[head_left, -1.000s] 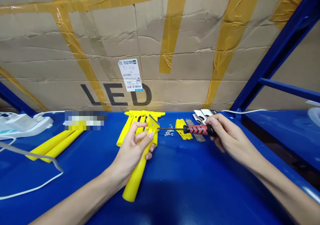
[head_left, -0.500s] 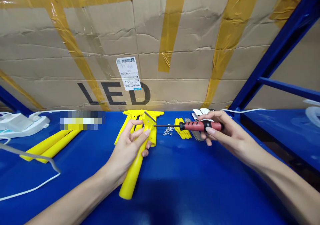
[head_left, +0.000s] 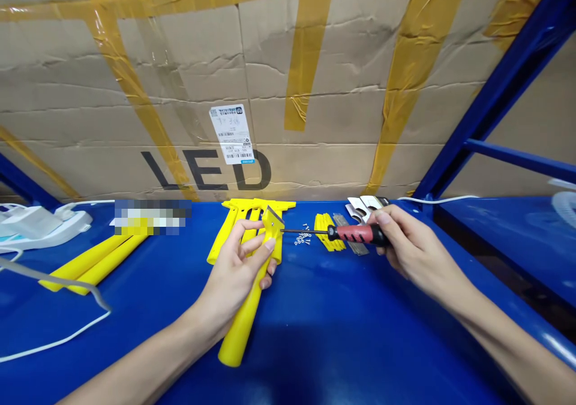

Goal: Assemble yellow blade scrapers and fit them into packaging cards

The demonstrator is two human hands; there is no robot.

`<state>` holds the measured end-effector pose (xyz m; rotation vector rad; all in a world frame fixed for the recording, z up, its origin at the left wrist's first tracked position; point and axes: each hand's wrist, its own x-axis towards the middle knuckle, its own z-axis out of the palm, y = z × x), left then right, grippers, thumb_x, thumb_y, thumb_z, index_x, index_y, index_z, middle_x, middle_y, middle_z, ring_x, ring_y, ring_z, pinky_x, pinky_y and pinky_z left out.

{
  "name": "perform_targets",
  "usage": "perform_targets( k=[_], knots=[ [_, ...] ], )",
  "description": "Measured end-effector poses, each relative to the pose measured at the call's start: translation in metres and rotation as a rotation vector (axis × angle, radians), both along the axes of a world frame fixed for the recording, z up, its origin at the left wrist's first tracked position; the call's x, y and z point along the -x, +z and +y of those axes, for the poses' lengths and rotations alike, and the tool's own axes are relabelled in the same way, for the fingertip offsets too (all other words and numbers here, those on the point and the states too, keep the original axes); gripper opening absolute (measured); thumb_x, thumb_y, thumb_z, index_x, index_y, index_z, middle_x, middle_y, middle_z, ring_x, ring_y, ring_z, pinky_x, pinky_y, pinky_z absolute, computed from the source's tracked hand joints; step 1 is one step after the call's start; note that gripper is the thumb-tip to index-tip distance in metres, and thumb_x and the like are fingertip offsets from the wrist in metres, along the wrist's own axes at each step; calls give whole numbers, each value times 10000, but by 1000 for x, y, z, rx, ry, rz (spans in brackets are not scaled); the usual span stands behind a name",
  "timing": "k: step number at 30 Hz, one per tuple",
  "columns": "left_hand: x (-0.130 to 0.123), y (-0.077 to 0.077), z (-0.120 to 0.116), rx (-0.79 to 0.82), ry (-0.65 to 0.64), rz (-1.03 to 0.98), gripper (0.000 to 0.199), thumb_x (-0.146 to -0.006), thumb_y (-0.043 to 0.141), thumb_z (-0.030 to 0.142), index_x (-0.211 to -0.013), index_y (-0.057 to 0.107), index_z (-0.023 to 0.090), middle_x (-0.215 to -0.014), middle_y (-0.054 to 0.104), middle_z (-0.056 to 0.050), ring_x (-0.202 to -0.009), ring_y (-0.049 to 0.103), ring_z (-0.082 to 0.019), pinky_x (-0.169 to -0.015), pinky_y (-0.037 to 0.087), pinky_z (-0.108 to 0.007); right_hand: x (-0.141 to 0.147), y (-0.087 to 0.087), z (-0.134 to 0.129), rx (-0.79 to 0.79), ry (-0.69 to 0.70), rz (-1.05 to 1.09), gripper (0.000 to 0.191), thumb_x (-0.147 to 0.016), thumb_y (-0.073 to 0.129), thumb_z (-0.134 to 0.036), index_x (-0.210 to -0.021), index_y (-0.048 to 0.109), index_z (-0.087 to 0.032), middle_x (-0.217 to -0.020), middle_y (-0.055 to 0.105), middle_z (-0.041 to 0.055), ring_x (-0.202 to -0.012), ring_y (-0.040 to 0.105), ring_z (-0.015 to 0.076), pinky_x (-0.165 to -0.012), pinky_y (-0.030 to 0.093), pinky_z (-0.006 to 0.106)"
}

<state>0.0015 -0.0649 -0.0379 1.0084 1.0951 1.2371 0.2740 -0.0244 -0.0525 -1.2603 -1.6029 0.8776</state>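
Note:
My left hand [head_left: 231,270] is wrapped round a yellow scraper [head_left: 238,333], its blade end up and its round handle slanting down toward me. A metal plate sits on the scraper's head. My right hand [head_left: 411,246] grips the black end of a red-and-black screwdriver [head_left: 355,233]. Its shaft points left, with the tip at the side of the scraper's head; whether it sits in a screw I cannot tell. Behind my left hand lie several yellow scraper handles [head_left: 225,228]. Small screws [head_left: 302,238], yellow strips [head_left: 324,228] and thin metal blades [head_left: 357,248] lie beyond the screwdriver.
A large taped cardboard box [head_left: 337,147] stands along the back of the blue shelf [head_left: 333,345]. More long yellow handles [head_left: 108,258], a white power strip [head_left: 67,231] and a cable [head_left: 58,339] are at left. A blue rack post [head_left: 477,111] rises at right.
My right fingers have shifted from around the screwdriver's middle to its rear end. The screwdriver and scraper head have moved slightly; the tip stays at the head.

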Motion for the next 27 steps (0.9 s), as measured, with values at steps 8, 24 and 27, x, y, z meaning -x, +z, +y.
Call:
perform_targets(
  k=[8,24,27],
  knots=[
    [0,3,0,-27,13,0,454,-802,797,334,-1057,429,256,-750,615,46,-552,519,-82,-449,409,-169,-2,5,-2,-56,182,101,303,-943,632,-510,-1073,527,-257,-675,570,-43,-537,535,117,-530,467,247],
    [3,4,3,-19,42,-16,454,-795,802,300,-1063,439,245,-737,611,40,-542,532,-83,-446,410,-164,2,3,-5,-26,99,6,356,-978,525,-578,-1087,549,-240,-701,574,-21,-498,522,112,-448,437,238],
    [3,5,3,-31,41,-13,436,-807,791,297,-1051,433,250,-692,583,58,-530,528,-81,-453,412,-164,1,7,-6,-66,236,35,382,-930,648,-503,-1202,541,-257,-901,669,35,-721,667,175,-681,571,321]
  ],
)
